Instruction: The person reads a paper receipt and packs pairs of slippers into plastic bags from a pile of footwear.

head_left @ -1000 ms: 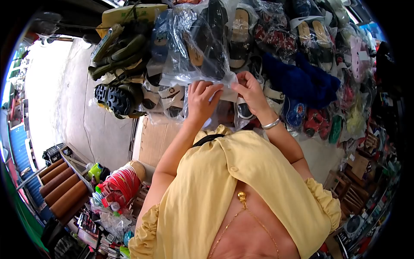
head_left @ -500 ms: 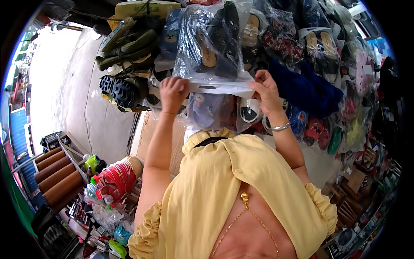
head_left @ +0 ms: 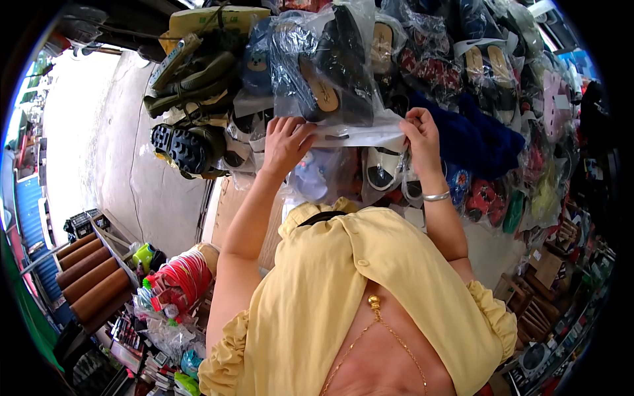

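A clear plastic bag (head_left: 288, 79) lies over the piled footwear, its white handle strip (head_left: 366, 136) toward me. Inside it are a shoe with a tan insole (head_left: 321, 92) and a black shoe (head_left: 345, 56). At the strip's left end, my left hand (head_left: 284, 144) is closed on the bag's edge, fingers curled over it. My right hand (head_left: 424, 135) pinches the opposite end between thumb and fingers. Just below the strip, a lilac clog (head_left: 310, 177) and a white-and-black shoe (head_left: 382, 168) show in other wrapping.
Dark green shoes (head_left: 205, 86) and a black-soled shoe (head_left: 178, 146) are stacked at left. A fuzzy dark blue item (head_left: 472, 138) lies beyond my right hand. Brown rolls (head_left: 99, 287) and red cord (head_left: 181, 277) stand lower left. Several more bagged shoes cover the right side.
My left hand has moved right and its fingers have curled further over the strip. My right hand has shifted slightly right. The bagged shoes have tilted and the strip looks more folded.
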`<control>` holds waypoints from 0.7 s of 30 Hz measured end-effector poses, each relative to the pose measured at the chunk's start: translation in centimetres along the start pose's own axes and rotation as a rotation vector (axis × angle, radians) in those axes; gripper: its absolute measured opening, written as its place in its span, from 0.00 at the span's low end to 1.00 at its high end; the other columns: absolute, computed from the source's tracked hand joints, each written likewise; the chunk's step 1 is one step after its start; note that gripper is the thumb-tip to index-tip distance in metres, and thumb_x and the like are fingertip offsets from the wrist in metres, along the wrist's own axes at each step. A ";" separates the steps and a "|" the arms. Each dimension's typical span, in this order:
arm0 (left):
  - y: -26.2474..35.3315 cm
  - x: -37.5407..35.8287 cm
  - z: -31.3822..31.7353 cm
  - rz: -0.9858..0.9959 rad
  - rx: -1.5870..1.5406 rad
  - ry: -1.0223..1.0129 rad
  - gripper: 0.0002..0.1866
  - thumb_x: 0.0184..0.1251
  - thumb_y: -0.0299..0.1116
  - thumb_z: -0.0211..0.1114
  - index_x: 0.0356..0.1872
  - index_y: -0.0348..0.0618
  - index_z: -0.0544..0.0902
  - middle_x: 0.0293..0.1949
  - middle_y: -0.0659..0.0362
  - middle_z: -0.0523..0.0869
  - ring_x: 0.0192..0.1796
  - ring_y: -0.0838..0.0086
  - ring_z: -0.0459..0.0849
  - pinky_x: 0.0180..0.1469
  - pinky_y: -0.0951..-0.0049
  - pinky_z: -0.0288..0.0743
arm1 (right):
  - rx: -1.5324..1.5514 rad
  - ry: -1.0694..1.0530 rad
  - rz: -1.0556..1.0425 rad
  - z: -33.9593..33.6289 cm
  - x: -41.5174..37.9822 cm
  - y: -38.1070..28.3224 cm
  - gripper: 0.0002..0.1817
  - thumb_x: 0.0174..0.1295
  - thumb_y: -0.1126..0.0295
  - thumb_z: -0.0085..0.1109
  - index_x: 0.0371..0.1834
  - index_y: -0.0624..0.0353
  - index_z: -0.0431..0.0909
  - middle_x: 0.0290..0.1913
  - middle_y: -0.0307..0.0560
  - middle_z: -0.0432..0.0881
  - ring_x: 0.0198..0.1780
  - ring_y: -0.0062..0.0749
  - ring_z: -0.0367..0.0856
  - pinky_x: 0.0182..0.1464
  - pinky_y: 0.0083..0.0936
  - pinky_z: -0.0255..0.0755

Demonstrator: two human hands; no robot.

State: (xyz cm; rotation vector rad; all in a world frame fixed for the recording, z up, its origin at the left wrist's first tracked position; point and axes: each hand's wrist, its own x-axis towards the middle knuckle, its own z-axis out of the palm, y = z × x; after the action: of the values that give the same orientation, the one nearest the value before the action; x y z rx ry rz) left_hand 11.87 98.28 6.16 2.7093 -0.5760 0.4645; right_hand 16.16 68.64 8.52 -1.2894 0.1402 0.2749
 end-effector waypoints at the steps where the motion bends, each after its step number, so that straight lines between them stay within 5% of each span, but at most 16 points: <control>1: -0.2 0.0 0.5 -0.023 -0.049 0.007 0.12 0.55 0.34 0.71 0.41 0.50 0.82 0.40 0.62 0.83 0.47 0.64 0.79 0.53 0.62 0.69 | -0.122 0.123 -0.182 0.6 -0.4 0.2 0.09 0.62 0.77 0.59 0.42 0.58 0.70 0.32 0.32 0.75 0.30 0.13 0.71 0.33 0.11 0.66; 3: 0.0 0.5 0.8 -0.040 -0.099 0.019 0.09 0.56 0.32 0.70 0.38 0.48 0.83 0.36 0.62 0.83 0.43 0.64 0.80 0.49 0.64 0.72 | -0.366 0.316 -0.624 1.8 -1.4 1.1 0.06 0.64 0.77 0.56 0.41 0.63 0.70 0.35 0.42 0.74 0.36 0.22 0.70 0.40 0.16 0.66; 5: 1.7 1.4 -0.3 -0.158 -0.303 0.186 0.04 0.56 0.26 0.69 0.32 0.44 0.83 0.31 0.60 0.83 0.36 0.63 0.82 0.39 0.66 0.75 | -0.607 -0.026 -0.894 2.8 -3.6 0.0 0.07 0.58 0.82 0.56 0.39 0.63 0.74 0.36 0.48 0.76 0.38 0.37 0.75 0.44 0.28 0.71; 7: 3.8 3.2 -2.2 -0.165 -0.369 0.240 0.04 0.55 0.22 0.68 0.31 0.42 0.82 0.29 0.57 0.83 0.33 0.61 0.82 0.34 0.66 0.76 | -0.664 -0.443 -0.767 5.2 -5.1 0.0 0.12 0.51 0.83 0.59 0.38 0.59 0.80 0.38 0.46 0.83 0.45 0.43 0.80 0.47 0.35 0.76; 9: 5.1 4.5 -3.2 -0.187 -0.447 0.283 0.05 0.56 0.19 0.68 0.32 0.39 0.83 0.29 0.55 0.84 0.30 0.65 0.83 0.33 0.70 0.76 | -0.784 -0.524 -0.743 6.0 -4.7 2.1 0.15 0.53 0.82 0.57 0.45 0.59 0.80 0.47 0.52 0.81 0.54 0.48 0.78 0.56 0.39 0.73; 12: 7.2 5.5 -4.0 -0.123 -0.499 0.297 0.05 0.55 0.18 0.67 0.32 0.38 0.83 0.28 0.56 0.83 0.29 0.67 0.82 0.30 0.73 0.76 | -1.039 -0.205 -0.855 5.9 -2.3 2.5 0.27 0.58 0.77 0.56 0.64 0.60 0.71 0.65 0.64 0.66 0.68 0.62 0.63 0.71 0.45 0.57; 14: 8.8 5.3 -4.0 -0.094 -0.595 0.273 0.06 0.54 0.17 0.67 0.32 0.39 0.82 0.28 0.56 0.83 0.29 0.68 0.82 0.29 0.74 0.76 | -1.046 -0.073 -0.838 5.9 0.2 2.5 0.30 0.57 0.75 0.58 0.66 0.62 0.68 0.65 0.66 0.66 0.68 0.63 0.63 0.70 0.46 0.57; 17: 9.6 4.8 -4.0 -0.063 -0.559 -0.018 0.11 0.51 0.20 0.72 0.37 0.40 0.82 0.33 0.57 0.84 0.36 0.65 0.84 0.38 0.72 0.77 | -1.082 0.091 -0.811 4.8 3.0 3.2 0.42 0.53 0.66 0.66 0.70 0.67 0.59 0.63 0.71 0.66 0.65 0.64 0.65 0.68 0.45 0.60; 19: 8.4 5.7 -4.8 -0.059 -0.578 0.040 0.13 0.50 0.21 0.72 0.39 0.40 0.83 0.34 0.57 0.84 0.40 0.64 0.84 0.41 0.70 0.77 | -0.852 0.067 -0.595 4.1 3.9 3.4 0.46 0.48 0.63 0.71 0.70 0.67 0.59 0.62 0.69 0.69 0.63 0.60 0.69 0.66 0.40 0.63; 21: 5.3 6.5 -5.3 -0.068 -0.566 0.159 0.20 0.49 0.21 0.74 0.47 0.42 0.83 0.44 0.57 0.85 0.49 0.64 0.82 0.51 0.67 0.75 | -0.784 0.067 -0.620 3.6 4.7 3.3 0.48 0.44 0.63 0.74 0.68 0.68 0.59 0.59 0.68 0.72 0.60 0.56 0.72 0.64 0.36 0.66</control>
State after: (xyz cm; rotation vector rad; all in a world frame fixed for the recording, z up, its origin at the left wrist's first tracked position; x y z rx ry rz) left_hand 13.94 93.57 14.63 2.1255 -0.4807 0.4175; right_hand 19.58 73.53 5.21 -2.0408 -0.3460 -0.2827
